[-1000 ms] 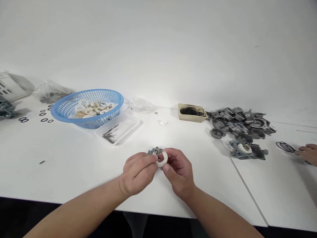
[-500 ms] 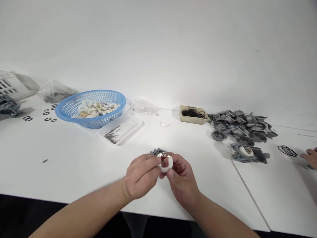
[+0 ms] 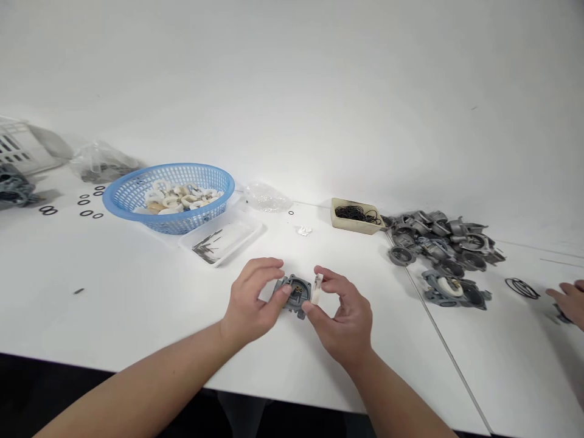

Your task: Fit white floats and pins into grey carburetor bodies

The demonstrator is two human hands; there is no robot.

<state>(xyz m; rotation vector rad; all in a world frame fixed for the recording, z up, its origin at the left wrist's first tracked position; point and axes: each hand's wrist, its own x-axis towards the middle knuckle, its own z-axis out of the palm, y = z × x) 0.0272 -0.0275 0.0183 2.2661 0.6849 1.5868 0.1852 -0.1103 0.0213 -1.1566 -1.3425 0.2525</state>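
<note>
The left hand [image 3: 252, 302] and right hand [image 3: 343, 320] are positioned over the white table [image 3: 137, 322], toward its front edge. A grey metal housing [image 3: 294, 296] sits between them, with its round cavity facing up. The left thumb [image 3: 283, 292] rests against the left side of the housing, while the remaining fingers [image 3: 267, 263] arch above it and stand apart; it cannot be determined whether this hand clamps the housing. The right hand pinches a white plastic piece [image 3: 317, 288], held upright just beside the housing on its right side, between the thumb and fingers. Beyond the hands, a blue plastic basket [image 3: 182, 167] contains a pile of white rings [image 3: 176, 199]. In front of it is a see-through plastic tray [image 3: 246, 234] holding thin metal pins [image 3: 205, 248]. To the right, a small beige tray [image 3: 340, 222] holds black rubber rings [image 3: 356, 213], next to a heap of grey housings [image 3: 438, 237]. One nearer housing [image 3: 454, 290] has a white piece fitted in it. At the right edge of the view, a co-worker's hand [image 3: 568, 301] is near a few loose black rings [image 3: 522, 288].
</note>
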